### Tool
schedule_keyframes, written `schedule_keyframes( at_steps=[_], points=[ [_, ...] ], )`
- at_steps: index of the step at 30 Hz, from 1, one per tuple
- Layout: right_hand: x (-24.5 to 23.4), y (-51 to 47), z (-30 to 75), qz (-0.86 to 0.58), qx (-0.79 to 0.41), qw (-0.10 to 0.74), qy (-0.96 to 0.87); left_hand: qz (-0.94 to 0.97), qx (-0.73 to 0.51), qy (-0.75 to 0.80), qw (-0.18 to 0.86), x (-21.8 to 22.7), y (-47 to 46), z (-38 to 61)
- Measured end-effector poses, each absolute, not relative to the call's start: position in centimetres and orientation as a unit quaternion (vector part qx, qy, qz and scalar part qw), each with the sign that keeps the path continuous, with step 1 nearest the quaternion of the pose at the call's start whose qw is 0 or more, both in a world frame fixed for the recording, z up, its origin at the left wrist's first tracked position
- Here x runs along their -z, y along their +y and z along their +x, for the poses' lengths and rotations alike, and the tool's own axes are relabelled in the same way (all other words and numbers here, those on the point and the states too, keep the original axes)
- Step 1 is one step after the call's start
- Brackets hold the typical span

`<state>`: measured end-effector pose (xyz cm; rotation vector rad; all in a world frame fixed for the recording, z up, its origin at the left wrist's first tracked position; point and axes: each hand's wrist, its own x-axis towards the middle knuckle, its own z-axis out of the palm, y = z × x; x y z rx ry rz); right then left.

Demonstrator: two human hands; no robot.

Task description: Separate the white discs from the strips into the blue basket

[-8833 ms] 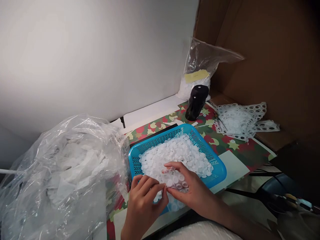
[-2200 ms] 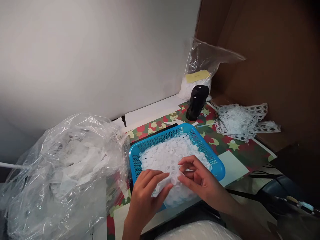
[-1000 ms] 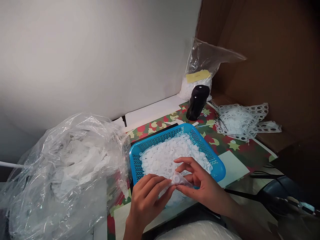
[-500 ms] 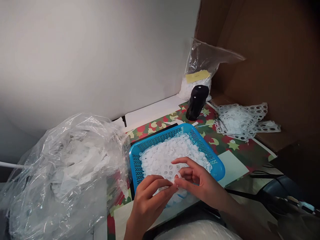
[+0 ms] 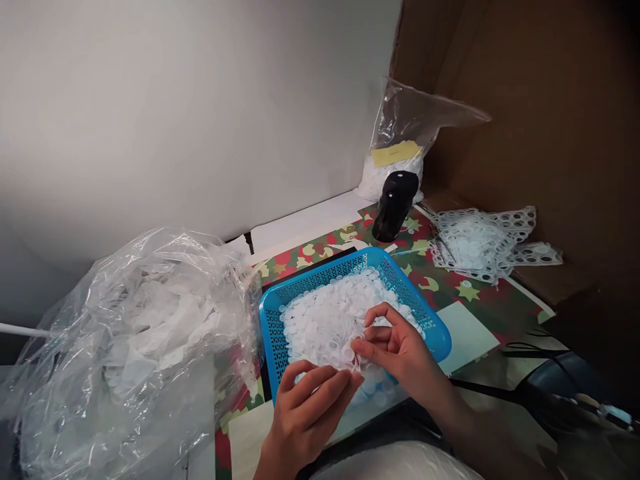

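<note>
A blue plastic basket [image 5: 429, 320] full of small white round discs [image 5: 325, 313] sits on a patterned table cover. Over its near edge both hands hold a thin translucent sheet of discs [image 5: 345, 352]. My left hand [image 5: 310, 413] pinches the sheet's near side with curled fingers. My right hand [image 5: 395, 350] grips its right side, thumb and fingers closed on it. The sheet partly hides the loose discs beneath.
A big crumpled clear plastic bag [image 5: 130, 347] fills the left. A black bottle [image 5: 393, 205] and a clear bag with a yellow label [image 5: 400, 150] stand behind the basket. Punched-out white sheets [image 5: 480, 243] lie at right by brown cardboard [image 5: 540, 120]. Cables [image 5: 520, 390] run at lower right.
Both hands have shifted slightly right and nearer with the sheet. My right hand's fingers have curled tighter around it.
</note>
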<state>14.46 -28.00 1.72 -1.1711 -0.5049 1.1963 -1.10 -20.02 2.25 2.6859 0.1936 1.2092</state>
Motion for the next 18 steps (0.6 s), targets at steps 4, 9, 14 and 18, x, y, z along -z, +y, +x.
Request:
schedule_keyframes(
  at_steps=[4,9,14,18],
  points=[
    [-1.74,-27.90,14.09,-0.511,-0.506,0.659,-0.221,0.915,-0.385,0.056,0.103,-1.55,-20.00,-1.81],
    [-1.71,-27.78,13.82,-0.520,-0.478,0.676,-0.209,0.912,-0.391,0.069,0.105,-1.55,-20.12,-1.81],
    [-1.68,-27.69,13.78,-0.512,-0.462,0.695,-0.201,0.900,-0.406,0.092,0.127,-2.09,-20.32,-1.19],
    [-1.64,-27.73,13.58,-0.519,-0.455,0.696,-0.198,0.912,-0.384,0.069,0.128,-1.59,-20.37,-1.51]
  ],
)
